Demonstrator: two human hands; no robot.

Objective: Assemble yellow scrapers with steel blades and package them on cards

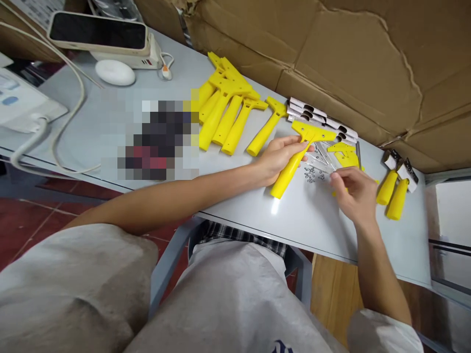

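A yellow scraper [289, 171] is in my left hand [277, 159], its wide head up and to the right, with two small screws showing in the head. My fingers wrap round its neck. To the right, my right hand [355, 191] is closed, thumb against fingers; what it pinches, if anything, is too small to make out. Between the hands lie small loose screws [311, 175] and thin shiny metal or clear pieces [320, 156]. Just beyond my right hand are flat yellow plates [344, 154].
Several yellow scraper handles [221, 105] lie piled at the back, with one handle [267, 127] apart. White-and-black sleeves [320, 117] line the cardboard [349, 63]. Two sleeved scrapers [397, 196] rest far right. A phone [97, 32], a white mouse-like object [115, 72] and cables are left; one patch is blurred.
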